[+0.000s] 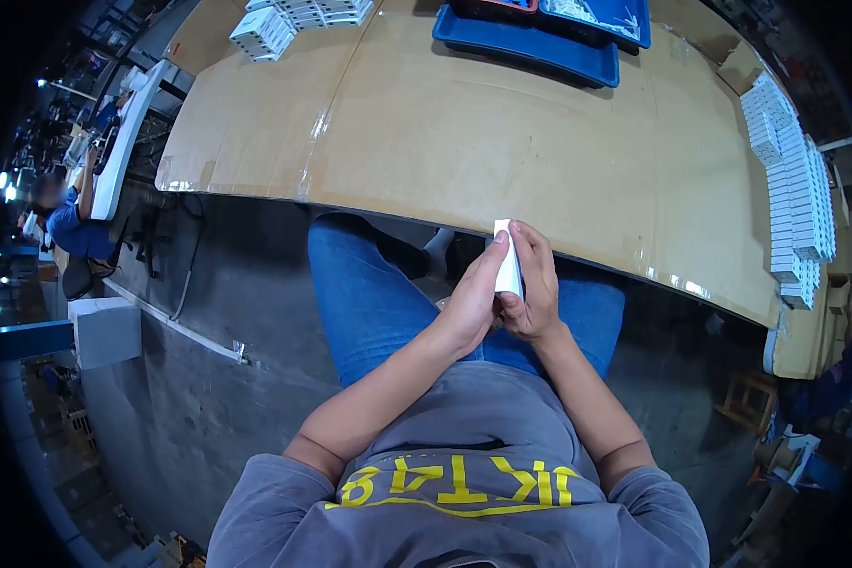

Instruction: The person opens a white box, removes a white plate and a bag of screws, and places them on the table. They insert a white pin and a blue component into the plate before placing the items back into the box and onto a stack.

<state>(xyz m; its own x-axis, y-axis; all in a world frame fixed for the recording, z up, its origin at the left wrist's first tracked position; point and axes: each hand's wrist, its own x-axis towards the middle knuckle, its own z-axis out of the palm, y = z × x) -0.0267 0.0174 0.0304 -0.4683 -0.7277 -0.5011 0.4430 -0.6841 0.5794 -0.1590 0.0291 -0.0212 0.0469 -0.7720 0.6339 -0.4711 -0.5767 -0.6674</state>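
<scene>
A small white rectangular piece (507, 270) stands on end between my two hands, above my lap at the table's near edge. My left hand (472, 301) presses against its left side, with the thumb near the top. On the other side my right hand (538, 284) is wrapped round it, its thumb at the lower end and its fingers behind. Both hands are closed on the piece. Its far side is hidden, and its exact kind does not show.
The cardboard-covered table (426, 142) spans the front. Blue trays (530, 52) with small white parts sit at the far side. White pieces are stacked at the far left (263, 34) and along the right edge (793, 204). A person in blue (74, 227) sits at another table, left.
</scene>
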